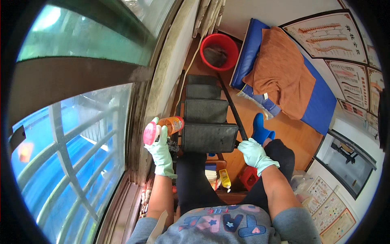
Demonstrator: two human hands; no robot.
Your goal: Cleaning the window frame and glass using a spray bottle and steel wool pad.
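My left hand point(161, 153), in a pale green rubber glove, is closed round a spray bottle point(174, 125) with orange liquid and a pink-and-white head. The bottle lies tilted beside the window frame. A dark, crinkled thing point(174, 146) shows just under that hand; whether the fingers touch it, I cannot tell. My right hand point(256, 154), gloved the same way, is wrapped round the side rail of a black stepladder point(206, 112). The ladder's wide treads run away from me, between and ahead of my legs.
A barred window point(81, 138) with a grimy frame stands at my left. Beyond the ladder is a red bucket point(227, 42) holding a grey cloth. Right of it, a brown towel point(280, 73) covers part of a blue bed point(317, 97). Below are a yellow bottle point(224, 179) and a red stool point(248, 177).
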